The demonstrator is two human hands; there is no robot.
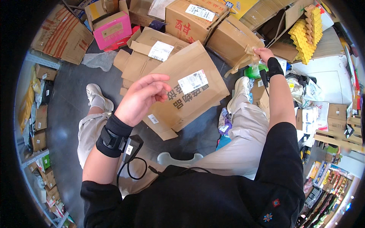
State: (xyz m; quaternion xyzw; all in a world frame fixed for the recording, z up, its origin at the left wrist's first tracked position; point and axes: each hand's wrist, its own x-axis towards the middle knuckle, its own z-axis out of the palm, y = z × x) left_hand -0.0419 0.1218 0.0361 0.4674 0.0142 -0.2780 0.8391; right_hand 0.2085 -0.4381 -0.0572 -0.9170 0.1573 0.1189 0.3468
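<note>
At the far right, my right hand [265, 55] is closed in a pinch on a loose strip of brown packing tape [243, 62]. That crumpled strip hangs along the edge of a brown cardboard box [230, 40], which lies tilted. My left hand [140, 98] hovers in front of me, palm inward, its fingers loosely bent and apart with nothing in them. Below and beyond it lies a flattened cardboard carton [201, 102] with a white label [193, 81]. Another flattened carton [142, 49] sticks out from behind it.
A pink box [112, 30] and a large labelled carton [194, 17] stand at the back. Yellow egg-tray sheets [304, 36] lean at the far right. Plastic bags [300, 85] and small boxes crowd my right side. Shelves with parcels [42, 117] line the left. A purple package [225, 123] lies near my right leg.
</note>
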